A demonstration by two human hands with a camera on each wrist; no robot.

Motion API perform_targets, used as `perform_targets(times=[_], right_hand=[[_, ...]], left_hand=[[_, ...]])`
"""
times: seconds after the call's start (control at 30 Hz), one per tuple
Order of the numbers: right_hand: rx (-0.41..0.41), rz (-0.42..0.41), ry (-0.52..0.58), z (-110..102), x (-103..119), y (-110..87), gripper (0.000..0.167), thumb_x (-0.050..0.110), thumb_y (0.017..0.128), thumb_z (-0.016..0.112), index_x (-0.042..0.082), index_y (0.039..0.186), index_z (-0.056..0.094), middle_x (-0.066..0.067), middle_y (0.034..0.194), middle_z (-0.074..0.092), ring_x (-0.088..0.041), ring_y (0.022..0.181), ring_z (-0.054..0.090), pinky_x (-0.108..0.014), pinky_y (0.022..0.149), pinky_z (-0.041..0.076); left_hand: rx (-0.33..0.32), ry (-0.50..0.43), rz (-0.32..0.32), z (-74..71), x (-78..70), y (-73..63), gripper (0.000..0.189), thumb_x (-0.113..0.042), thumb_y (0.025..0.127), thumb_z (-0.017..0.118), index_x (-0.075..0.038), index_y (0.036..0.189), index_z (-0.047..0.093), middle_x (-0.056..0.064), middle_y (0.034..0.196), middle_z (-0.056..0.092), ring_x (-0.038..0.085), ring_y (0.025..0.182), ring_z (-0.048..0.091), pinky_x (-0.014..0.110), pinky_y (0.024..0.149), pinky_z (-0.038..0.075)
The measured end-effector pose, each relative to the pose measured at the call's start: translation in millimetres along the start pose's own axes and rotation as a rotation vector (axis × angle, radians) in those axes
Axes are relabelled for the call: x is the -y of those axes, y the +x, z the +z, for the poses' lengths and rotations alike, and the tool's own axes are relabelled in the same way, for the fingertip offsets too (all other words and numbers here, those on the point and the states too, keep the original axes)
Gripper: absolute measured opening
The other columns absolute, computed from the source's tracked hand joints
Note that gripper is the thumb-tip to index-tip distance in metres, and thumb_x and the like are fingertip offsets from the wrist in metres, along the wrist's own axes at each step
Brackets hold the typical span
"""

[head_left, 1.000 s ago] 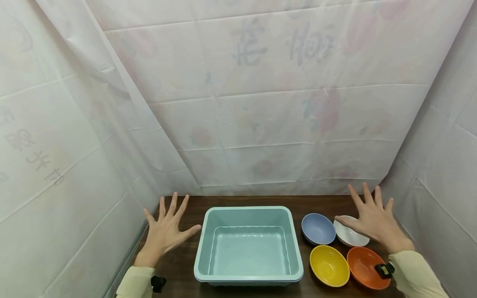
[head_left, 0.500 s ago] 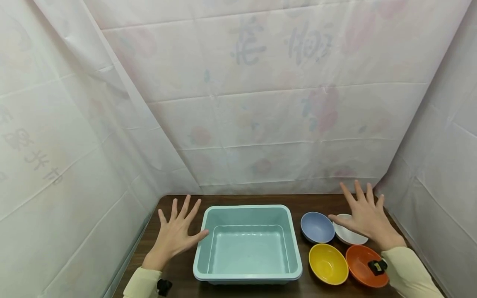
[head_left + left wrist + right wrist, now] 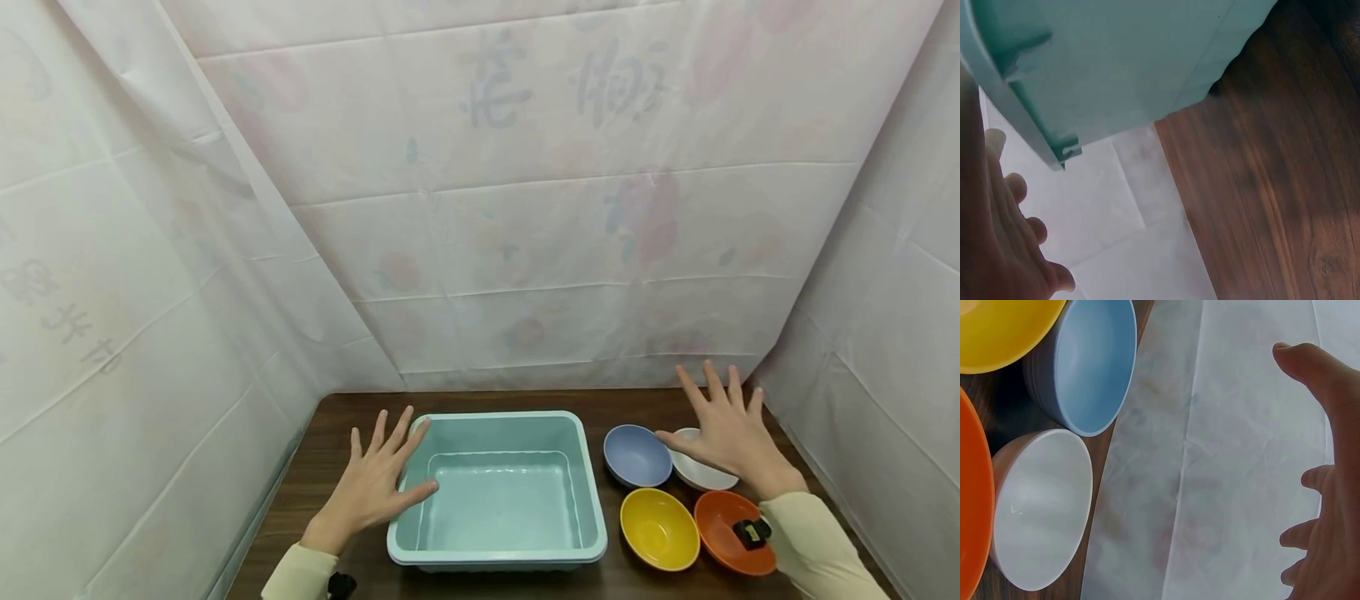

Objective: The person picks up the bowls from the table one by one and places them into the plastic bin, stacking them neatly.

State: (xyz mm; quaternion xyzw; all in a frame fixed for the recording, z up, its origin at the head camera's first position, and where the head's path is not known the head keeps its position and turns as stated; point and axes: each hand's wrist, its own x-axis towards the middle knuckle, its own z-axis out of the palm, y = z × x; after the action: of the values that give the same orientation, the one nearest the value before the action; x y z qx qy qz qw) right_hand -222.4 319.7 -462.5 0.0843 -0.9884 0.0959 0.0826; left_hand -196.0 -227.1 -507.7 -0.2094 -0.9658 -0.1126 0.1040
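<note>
My left hand, fingers spread, is over the left rim of a light teal plastic basin; it holds nothing. In the left wrist view the basin's outer wall rises beside the fingers. My right hand, also spread and holding nothing, hovers above a white bowl, hiding part of it. Around that bowl stand a blue bowl, a yellow bowl and an orange bowl. From the right wrist, the white bowl and blue bowl appear apart from the fingers.
A dark brown wooden table carries everything. White printed sheets hang as a back wall, a left wall and a right wall close to the table's edges.
My left hand has moved right, from beside the basin to over its left rim. My right hand has shifted slightly left above the bowls. Basin and bowls stay in place.
</note>
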Motion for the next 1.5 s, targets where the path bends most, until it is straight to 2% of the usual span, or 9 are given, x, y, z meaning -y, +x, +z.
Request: perform_targets(times=[0.17, 0.4, 0.67, 0.97, 1.27, 1.5], right_hand=[[0.001, -0.005, 0.006, 0, 2, 0.4, 0.117, 0.076, 0.083, 0.066, 0.016, 0.167, 0.011, -0.037, 0.166, 0.002, -0.067, 0.147, -0.008, -0.091, 0.102, -0.003], [-0.012, -0.02, -0.003, 1, 5, 1.5, 0.117, 0.073, 0.083, 0.069, 0.016, 0.167, 0.011, -0.039, 0.165, 0.006, -0.07, 0.146, -0.003, -0.092, 0.101, 0.0], [-0.002, -0.021, -0.006, 7, 9, 4.8, 0.117, 0.075, 0.082, 0.068, 0.014, 0.167, 0.015, -0.037, 0.166, 0.005, -0.069, 0.147, -0.002, -0.091, 0.102, 0.002], [0.013, -0.038, 0.003, 15, 16, 8.3, 0.115, 0.073, 0.082, 0.069, 0.015, 0.166, 0.016, -0.037, 0.166, 0.007, -0.068, 0.148, -0.001, -0.09, 0.104, 0.002], [0.022, -0.051, 0.037, 30, 20, 14.4, 0.114, 0.075, 0.081, 0.068, 0.012, 0.165, 0.024, -0.037, 0.166, 0.011, -0.067, 0.149, 0.0, -0.09, 0.104, 0.003], [0.057, -0.057, 0.051, 39, 24, 18.9, 0.114, 0.075, 0.082, 0.068, 0.011, 0.165, 0.024, -0.036, 0.166, 0.008, -0.067, 0.148, -0.001, -0.09, 0.104, 0.002]], left_hand=[[-0.003, -0.016, 0.038, 2.3, -4.2, 1.1, 0.092, -0.07, 0.09, 0.062, -0.032, 0.165, 0.025, -0.002, 0.175, 0.007, 0.046, 0.158, 0.008, 0.085, 0.11, 0.009], [0.026, -0.049, 0.068, 3.5, -9.3, 0.1, 0.087, -0.066, 0.092, 0.061, -0.034, 0.164, 0.025, -0.004, 0.175, 0.007, 0.044, 0.158, 0.01, 0.084, 0.111, 0.012], [0.031, -0.073, 0.105, 7.8, -7.9, 0.1, 0.084, -0.059, 0.093, 0.065, -0.032, 0.164, 0.028, 0.0, 0.174, 0.01, 0.047, 0.157, 0.013, 0.084, 0.11, 0.015], [0.089, -0.112, 0.102, 6.8, -7.8, -0.2, 0.08, -0.065, 0.097, 0.055, -0.034, 0.164, 0.025, -0.001, 0.174, 0.01, 0.041, 0.159, 0.007, 0.082, 0.113, 0.012], [0.116, -0.137, 0.101, 9.0, -5.8, 0.2, 0.077, -0.065, 0.098, 0.054, -0.037, 0.164, 0.025, -0.003, 0.174, 0.011, 0.04, 0.159, 0.007, 0.081, 0.112, 0.02], [0.124, -0.156, 0.117, 10.5, -3.9, 0.2, 0.077, -0.063, 0.099, 0.054, -0.037, 0.164, 0.023, -0.003, 0.174, 0.011, 0.042, 0.159, 0.008, 0.079, 0.11, 0.029]])
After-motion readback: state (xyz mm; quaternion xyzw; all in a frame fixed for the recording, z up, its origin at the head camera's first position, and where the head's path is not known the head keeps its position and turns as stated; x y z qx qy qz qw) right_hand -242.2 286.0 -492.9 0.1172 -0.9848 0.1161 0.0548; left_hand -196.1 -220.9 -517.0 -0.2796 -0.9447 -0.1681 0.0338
